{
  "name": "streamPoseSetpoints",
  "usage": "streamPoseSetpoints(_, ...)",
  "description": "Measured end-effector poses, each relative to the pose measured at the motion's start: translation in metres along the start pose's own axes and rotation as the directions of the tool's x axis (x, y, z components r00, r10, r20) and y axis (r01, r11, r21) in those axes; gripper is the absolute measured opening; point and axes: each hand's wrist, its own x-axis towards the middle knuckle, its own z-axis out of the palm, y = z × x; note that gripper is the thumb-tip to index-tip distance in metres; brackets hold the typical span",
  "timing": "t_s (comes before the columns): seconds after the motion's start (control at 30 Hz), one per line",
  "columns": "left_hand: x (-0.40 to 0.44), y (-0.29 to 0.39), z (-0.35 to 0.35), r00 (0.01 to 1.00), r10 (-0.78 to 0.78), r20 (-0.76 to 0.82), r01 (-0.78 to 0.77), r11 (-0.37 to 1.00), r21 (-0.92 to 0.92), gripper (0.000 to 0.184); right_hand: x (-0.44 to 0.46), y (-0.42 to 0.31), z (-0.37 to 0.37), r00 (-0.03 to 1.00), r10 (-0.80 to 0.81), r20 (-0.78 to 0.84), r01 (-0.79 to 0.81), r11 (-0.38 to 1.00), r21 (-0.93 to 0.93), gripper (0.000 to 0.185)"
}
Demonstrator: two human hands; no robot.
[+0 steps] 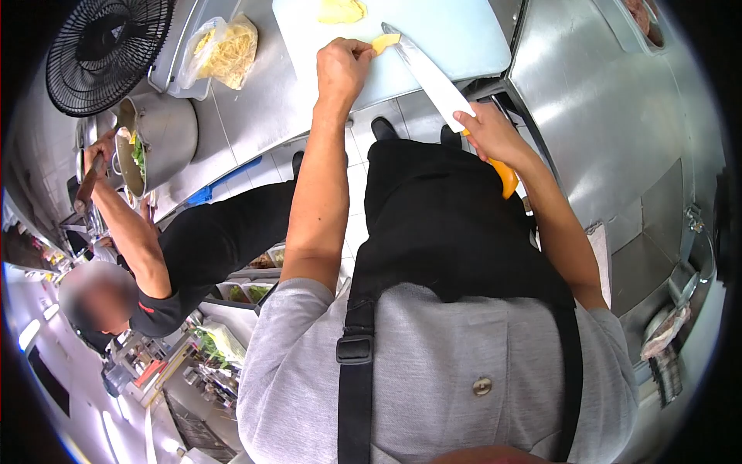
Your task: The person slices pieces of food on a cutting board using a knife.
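Observation:
My right hand (495,133) is closed around the yellow handle of a large kitchen knife (434,79). Its broad blade slants up and left over the white cutting board (464,35). By the knife's tip lies a pale yellow slice (385,42) that looks like ginger, touching the blade. The bent fingers of my left hand (342,71) pinch the slice's left end. Farther up the board is a small heap of the same pale yellow food (342,11), cut off by the top edge of the view.
Left of the board, a plastic bag of yellow shreds (232,52) sits on the steel counter (255,100) by a clear tub. A co-worker (224,240) stands at my left, one hand above a large pot (166,139) with greens inside. A black fan (108,50) is beyond.

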Motion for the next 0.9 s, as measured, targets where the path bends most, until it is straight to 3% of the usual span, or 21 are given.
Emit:
streamPoseSetpoints(0.23, 0.001, 0.003, -0.005, 0.999, -0.025, 0.034, 0.024, 0.999, 0.027, 0.019, 0.003, 0.000, 0.001, 1.000, 0.001, 0.019, -0.001, 1.000, -0.007, 0.038)
streamPoseSetpoints(0.43, -0.001, -0.006, -0.003, 0.998, 0.063, 0.000, -0.063, 0.996, 0.064, 0.015, 0.003, -0.001, 0.001, 0.999, -0.020, 0.028, 0.021, 1.000, -0.010, 0.038)
streamPoseSetpoints(0.9, -0.002, -0.012, -0.002, 1.000, 0.019, -0.014, -0.018, 0.999, 0.051, 0.017, 0.004, -0.002, 0.004, 0.999, -0.008, 0.048, 0.009, 1.000, -0.015, 0.038)
